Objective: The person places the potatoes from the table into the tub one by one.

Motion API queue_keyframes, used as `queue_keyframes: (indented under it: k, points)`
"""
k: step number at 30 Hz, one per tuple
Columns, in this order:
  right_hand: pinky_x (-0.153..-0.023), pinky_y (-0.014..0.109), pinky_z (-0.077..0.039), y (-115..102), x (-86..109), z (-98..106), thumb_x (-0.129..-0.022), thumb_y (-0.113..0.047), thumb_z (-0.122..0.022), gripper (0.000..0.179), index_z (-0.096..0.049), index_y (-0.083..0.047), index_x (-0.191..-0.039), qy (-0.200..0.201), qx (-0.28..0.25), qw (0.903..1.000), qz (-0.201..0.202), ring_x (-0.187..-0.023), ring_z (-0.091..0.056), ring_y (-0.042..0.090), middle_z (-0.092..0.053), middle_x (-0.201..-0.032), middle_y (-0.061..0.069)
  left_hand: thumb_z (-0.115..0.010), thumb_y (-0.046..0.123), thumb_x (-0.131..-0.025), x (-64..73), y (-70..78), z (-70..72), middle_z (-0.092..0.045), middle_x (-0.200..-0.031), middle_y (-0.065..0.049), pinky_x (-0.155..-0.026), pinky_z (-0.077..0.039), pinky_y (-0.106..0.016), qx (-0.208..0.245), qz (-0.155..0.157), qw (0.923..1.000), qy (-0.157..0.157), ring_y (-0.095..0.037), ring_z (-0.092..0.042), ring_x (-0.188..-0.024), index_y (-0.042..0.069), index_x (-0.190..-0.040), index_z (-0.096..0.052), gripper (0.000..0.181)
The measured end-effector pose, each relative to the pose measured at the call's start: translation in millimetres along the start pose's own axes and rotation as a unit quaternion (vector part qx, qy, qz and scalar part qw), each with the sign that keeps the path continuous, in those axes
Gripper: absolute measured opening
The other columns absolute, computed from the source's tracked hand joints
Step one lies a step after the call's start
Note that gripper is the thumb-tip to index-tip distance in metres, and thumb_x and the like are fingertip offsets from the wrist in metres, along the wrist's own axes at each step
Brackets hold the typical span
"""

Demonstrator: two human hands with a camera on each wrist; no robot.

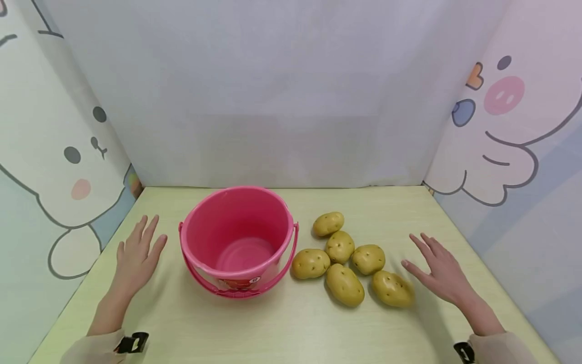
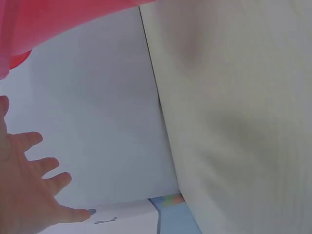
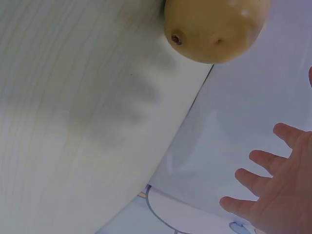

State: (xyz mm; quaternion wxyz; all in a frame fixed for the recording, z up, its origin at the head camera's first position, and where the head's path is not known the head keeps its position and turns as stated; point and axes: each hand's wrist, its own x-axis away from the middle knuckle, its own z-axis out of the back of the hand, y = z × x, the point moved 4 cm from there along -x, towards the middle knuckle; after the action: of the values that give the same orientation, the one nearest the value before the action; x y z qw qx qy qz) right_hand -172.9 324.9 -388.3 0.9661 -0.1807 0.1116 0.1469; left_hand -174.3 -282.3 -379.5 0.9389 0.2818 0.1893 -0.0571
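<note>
Potatoes, six of them, lie clustered on the pale green table in our head view, just right of a pink bucket that stands upright and empty, its handle dropped against the near side. Our left hand lies flat on the table left of the bucket, fingers straight and a little spread, holding nothing; the bucket stands between it and the potatoes. Our right hand is spread open too, empty, just right of the nearest potato, with nothing between them. White screens with cartoon animals close in the table on the left, right and far sides. From the left wrist we see the left hand with fingers splayed, the bucket filling the top edge. From the right wrist the right hand shows open fingers, and one potato rests on the table at the top.
</note>
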Motion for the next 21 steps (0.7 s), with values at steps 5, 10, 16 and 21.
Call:
queue_keyframes:
  k: [5, 10, 16, 21]
  points:
    - [-0.087, 0.067, -0.025, -10, 0.1, 2, -0.088, -0.037, -0.058, 0.068, -0.030, -0.006, -0.142, -0.041, -0.028, 0.9987, -0.014, -0.121, -0.026, 0.051, -0.029, -0.138, 0.030, -0.038, 0.028, -0.098, -4.6, 16.9, 10.7, -0.019, -0.145, -0.026, -0.098, 0.003, -0.067, 0.022, -0.027, 0.9988, 0.036, -0.044, -0.015, -0.131, 0.005, -0.144, -0.025, 0.053]
    - [-0.083, 0.068, -0.028, -19, 2.0, 1, -0.089, -0.039, -0.056, 0.068, -0.029, -0.009, -0.143, -0.077, -0.038, 0.9960, -0.027, -0.121, -0.027, 0.049, -0.028, -0.139, 0.027, -0.040, 0.028, -0.097, -8.8, 35.8, 16.5, -0.020, -0.145, -0.023, -0.098, 0.003, -0.066, 0.026, -0.054, 0.9975, 0.036, -0.043, -0.016, -0.131, 0.007, -0.144, -0.025, 0.054]
    - [-0.080, 0.067, -0.033, -25, 4.8, -5, -0.089, -0.040, -0.056, 0.065, -0.032, -0.010, -0.141, -0.097, -0.039, 0.9944, -0.017, -0.120, -0.032, 0.046, -0.031, -0.138, 0.024, -0.044, 0.032, -0.094, -12.8, 59.1, 15.8, -0.024, -0.143, -0.024, -0.097, -0.001, -0.068, 0.001, -0.091, 0.9957, 0.020, -0.043, -0.020, -0.129, 0.007, -0.143, -0.027, 0.058]
    - [-0.079, 0.065, -0.036, -28, 7.3, -11, -0.089, -0.039, -0.056, 0.061, -0.037, -0.009, -0.139, -0.116, -0.047, 0.9921, -0.009, -0.117, -0.036, 0.046, -0.036, -0.135, 0.023, -0.048, 0.036, -0.091, -14.8, 70.3, 12.2, -0.025, -0.143, -0.023, -0.098, -0.004, -0.068, -0.024, -0.105, 0.9942, 0.003, -0.042, -0.021, -0.129, 0.009, -0.143, -0.027, 0.063]
